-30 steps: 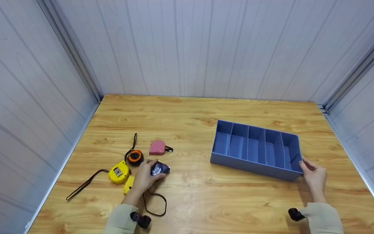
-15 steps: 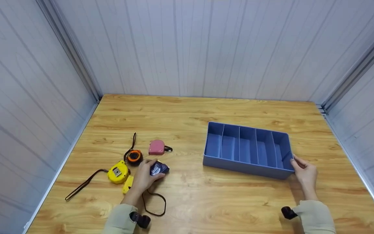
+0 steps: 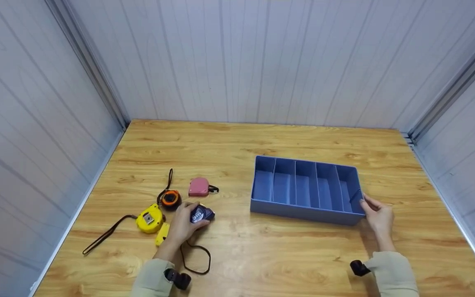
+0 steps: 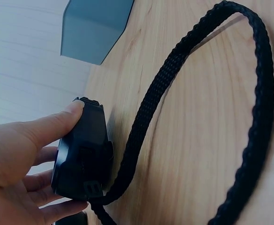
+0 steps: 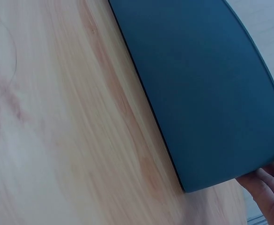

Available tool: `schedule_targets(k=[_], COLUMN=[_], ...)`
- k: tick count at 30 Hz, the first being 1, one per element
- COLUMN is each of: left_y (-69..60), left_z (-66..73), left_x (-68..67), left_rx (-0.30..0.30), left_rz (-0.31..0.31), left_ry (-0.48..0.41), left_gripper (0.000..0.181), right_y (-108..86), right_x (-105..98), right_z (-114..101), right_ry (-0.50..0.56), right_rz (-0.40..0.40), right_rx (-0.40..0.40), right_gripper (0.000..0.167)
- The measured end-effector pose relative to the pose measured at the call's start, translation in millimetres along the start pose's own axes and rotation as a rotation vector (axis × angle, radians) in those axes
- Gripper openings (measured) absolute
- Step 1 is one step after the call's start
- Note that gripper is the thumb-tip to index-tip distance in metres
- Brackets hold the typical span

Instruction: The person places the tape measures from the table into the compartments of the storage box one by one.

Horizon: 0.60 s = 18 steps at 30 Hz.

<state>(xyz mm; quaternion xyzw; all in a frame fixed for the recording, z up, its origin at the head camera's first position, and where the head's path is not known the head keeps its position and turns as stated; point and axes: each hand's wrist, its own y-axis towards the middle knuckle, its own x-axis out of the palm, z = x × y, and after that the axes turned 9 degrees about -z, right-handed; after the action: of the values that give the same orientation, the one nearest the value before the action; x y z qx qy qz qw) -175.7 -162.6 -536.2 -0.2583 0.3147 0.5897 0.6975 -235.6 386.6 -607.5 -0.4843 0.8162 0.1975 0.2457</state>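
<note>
My left hand (image 3: 182,226) grips a dark tape measure (image 3: 207,213) by its sides on the left half of the table. The left wrist view shows the thumb on one edge of its black case (image 4: 83,152), fingers on the other side. A black wrist cord (image 4: 148,101) loops from it over the wood. At the right, my right hand (image 3: 379,220) holds the near right corner of a long blue divided box (image 3: 303,210), thumb at the rim. In the right wrist view the fingers (image 5: 261,185) are at the box's end, partly hidden.
Beside the left hand lie an orange and black tape measure (image 3: 171,199), a yellow one (image 3: 150,218) with a cord, and another yellow one (image 3: 162,235) partly behind the wrist. A pink tape measure (image 3: 198,187) lies farther back. Pale walls (image 3: 237,62) enclose the wooden table (image 3: 241,255).
The blue box has slid to the left with my right hand on its end and has turned slightly. My left hand and the tape measures stay in place.
</note>
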Motion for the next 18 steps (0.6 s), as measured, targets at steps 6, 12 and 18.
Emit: schedule_targets(k=[6,12,18], left_y=[0.5,0.6,0.5], left_z=[-0.1,0.7,1.2], left_x=[0.3,-0.7,-1.1], left_rx=[0.004,-0.012,-0.022], left_rz=[0.000,-0.016,-0.025], left_ry=[0.003,-0.008,-0.010], left_gripper=[0.061,0.062,0.062], right_y=[-4.7,-24.2,-52.6], right_x=[1,0,-12], right_z=[-10,-47,-99], right_ry=[0.088,0.039,0.060], right_rz=[-0.073,-0.070,-0.141], right_rx=[-0.074,-0.033,-0.024], right_gripper=[0.034,0.035,0.035])
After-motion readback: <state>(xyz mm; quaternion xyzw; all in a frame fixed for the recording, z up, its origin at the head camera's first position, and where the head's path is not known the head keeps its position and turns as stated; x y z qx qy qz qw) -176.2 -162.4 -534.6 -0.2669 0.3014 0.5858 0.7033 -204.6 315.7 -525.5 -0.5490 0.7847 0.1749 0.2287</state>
